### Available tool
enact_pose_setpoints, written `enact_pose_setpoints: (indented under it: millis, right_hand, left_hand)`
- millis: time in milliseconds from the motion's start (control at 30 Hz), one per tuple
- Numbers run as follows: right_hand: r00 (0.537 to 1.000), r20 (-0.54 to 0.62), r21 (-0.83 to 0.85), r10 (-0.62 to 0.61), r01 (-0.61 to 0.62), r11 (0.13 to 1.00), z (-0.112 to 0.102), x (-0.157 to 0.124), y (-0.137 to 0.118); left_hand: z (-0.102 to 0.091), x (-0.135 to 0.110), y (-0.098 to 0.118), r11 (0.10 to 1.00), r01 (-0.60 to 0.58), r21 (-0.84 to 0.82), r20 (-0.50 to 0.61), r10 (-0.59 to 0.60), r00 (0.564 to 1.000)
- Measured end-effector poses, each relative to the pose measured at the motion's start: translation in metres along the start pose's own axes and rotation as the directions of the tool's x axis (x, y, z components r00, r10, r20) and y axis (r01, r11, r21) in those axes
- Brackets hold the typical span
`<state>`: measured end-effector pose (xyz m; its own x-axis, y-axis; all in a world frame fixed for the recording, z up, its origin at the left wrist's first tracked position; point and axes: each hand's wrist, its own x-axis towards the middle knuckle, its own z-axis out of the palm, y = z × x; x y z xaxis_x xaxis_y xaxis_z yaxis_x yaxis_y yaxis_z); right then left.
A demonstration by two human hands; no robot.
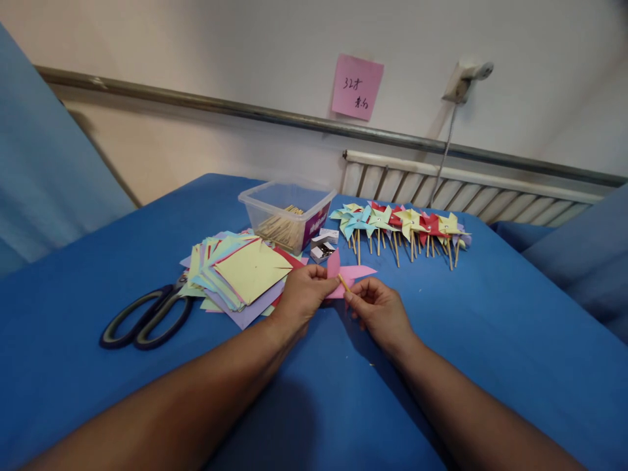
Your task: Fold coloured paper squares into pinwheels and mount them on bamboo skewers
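My left hand point(310, 288) is closed on a pink paper pinwheel point(356, 271), its thumb near the pinwheel's middle. Between the thumb and fingers of my right hand point(375, 304) is a short wooden stick point(344, 283), whose far end lies against the centre of the pink paper. Whether a pin joins the two is hidden by my fingers. Just beyond my left hand stands a small open box point(322, 250) with shiny metal bits in it. A stack of coloured paper squares point(252, 268), cut at the corners, lies beside my left hand.
Dark-handled scissors point(147, 320) lie left of the paper, their blades partly under it. A clear plastic tub point(275, 219) holds many wooden sticks. Finished pinwheels point(412, 226) lie in a row at the back right of the blue-covered table point(490, 340). Behind it runs a radiator point(392, 180).
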<state>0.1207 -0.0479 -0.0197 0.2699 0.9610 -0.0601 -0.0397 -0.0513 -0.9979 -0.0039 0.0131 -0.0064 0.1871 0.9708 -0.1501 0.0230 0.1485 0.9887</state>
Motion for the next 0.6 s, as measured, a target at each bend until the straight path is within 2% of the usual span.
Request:
enact_pose_setpoints:
  millis: [267, 467, 600]
  right_hand:
    - [0.998, 0.011, 0.036, -0.059, 0.059, 0.998, 0.0002, 0.0009, 0.0019]
    - [0.996, -0.014, -0.039, -0.091, 0.09, 0.995, -0.0008, -0.0023, -0.0005]
    - [0.994, 0.018, -0.086, -0.11, 0.111, 0.99, -0.0004, -0.0046, -0.0018]
  left_hand:
    - [-0.0003, -0.0003, 0.0006, 1.0, -0.005, 0.014, 0.007, 0.005, 1.0]
    - [0.0004, -0.0025, 0.002, 1.0, 0.019, -0.006, 0.007, -0.019, 1.0]
    - [0.0005, -0.0039, 0.0017, 1.0, 0.025, -0.012, 0.028, -0.025, 0.999]
